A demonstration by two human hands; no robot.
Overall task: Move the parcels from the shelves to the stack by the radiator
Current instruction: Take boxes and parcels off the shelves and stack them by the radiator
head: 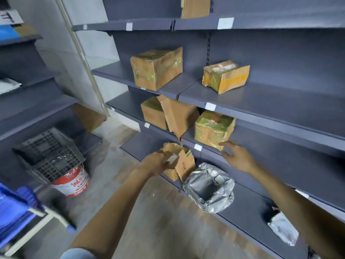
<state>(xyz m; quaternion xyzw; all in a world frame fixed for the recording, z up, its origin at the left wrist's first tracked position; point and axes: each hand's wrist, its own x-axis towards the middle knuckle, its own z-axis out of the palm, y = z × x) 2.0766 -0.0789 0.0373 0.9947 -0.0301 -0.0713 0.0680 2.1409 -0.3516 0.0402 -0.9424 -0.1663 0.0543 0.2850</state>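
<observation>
Grey shelves (261, 113) carry scattered parcels. Down low, the left hand (158, 162) grips a torn cardboard parcel (183, 165), while the right hand (238, 156), fingers spread, reaches toward a taped box (213, 128). Supporting that box from beneath should keep it steady.

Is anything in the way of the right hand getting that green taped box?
Nothing visible. The right hand is open, right at the front lower corner of the green taped box, with only bare shelf edge there.

Top box (195, 6) cut off, blue crate (13, 212) blurred
</observation>
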